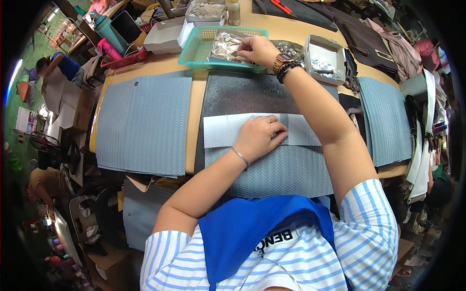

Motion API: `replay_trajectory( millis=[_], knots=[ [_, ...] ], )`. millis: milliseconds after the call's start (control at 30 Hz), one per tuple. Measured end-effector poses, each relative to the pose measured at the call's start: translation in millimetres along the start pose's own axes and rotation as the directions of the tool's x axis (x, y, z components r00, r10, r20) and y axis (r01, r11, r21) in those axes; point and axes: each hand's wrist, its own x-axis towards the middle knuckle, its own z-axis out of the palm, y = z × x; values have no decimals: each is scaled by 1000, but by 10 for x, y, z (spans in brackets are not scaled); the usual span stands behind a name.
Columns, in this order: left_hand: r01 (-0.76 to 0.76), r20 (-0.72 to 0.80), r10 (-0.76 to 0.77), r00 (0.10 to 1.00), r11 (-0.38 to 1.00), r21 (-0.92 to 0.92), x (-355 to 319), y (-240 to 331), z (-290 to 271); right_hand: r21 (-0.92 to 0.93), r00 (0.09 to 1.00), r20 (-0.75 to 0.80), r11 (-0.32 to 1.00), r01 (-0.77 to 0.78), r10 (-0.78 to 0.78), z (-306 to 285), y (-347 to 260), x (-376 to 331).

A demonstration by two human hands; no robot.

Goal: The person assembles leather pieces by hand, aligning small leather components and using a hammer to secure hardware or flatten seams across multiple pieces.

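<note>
Table with a pale tan top (pixel 273 22) carries everything near the hands. On it, a wide stack of grey-blue sheets with a woven, herringbone-like texture (pixel 144 123) lies to the left, and a dark, worn flat mat (pixel 242 92) occupies the middle. A single-looking grey-blue textured sheet (pixel 291 174) lies before the person's body, its near edge close to the blue collar (pixel 262 216), and a narrower stack of similar grey-blue sheets (pixel 386 121) sits at the right. Beyond the mat stands a translucent green plastic basket (pixel 194 53). A long whitish textured strip (pixel 221 131) lies crosswise at the far end of the middle sheet, and an open whitish cardboard box (pixel 327 78) stands right of the basket. The left hand (pixel 259 137) rests on the strip, fingers bent and drawn together; whether it pinches the material, I cannot tell. The right hand (pixel 259 51) reaches over the basket, fingers curled with their tips among or just above small pale flat pieces (pixel 225 46) heaped inside; whether one is pinched is hidden. A squarish gold-toned wristwatch (pixel 283 59) circles the right wrist, a thin silvery bracelet (pixel 241 159) the left.
</note>
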Motion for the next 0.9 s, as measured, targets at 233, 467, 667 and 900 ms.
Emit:
replay_trajectory(
  millis=[233, 467, 667, 900],
  knots=[
    [19, 7, -19, 1000, 1000, -1, 2, 17, -27, 135, 998, -61, 991, -25, 34, -18, 4, -80],
    [34, 27, -33, 999, 999, -8, 18, 49, -37, -206, 997, 1, 976, 73, -74, 4, 74, 7],
    [27, 20, -27, 999, 999, -21, 25, 49, -25, -343, 996, 89, 939, 23, 9, 82, 85, 58],
    [20, 15, -20, 1000, 1000, 3, 18, 32, -32, -362, 987, 157, 932, 22, 38, 67, 52, 101]
  ],
)
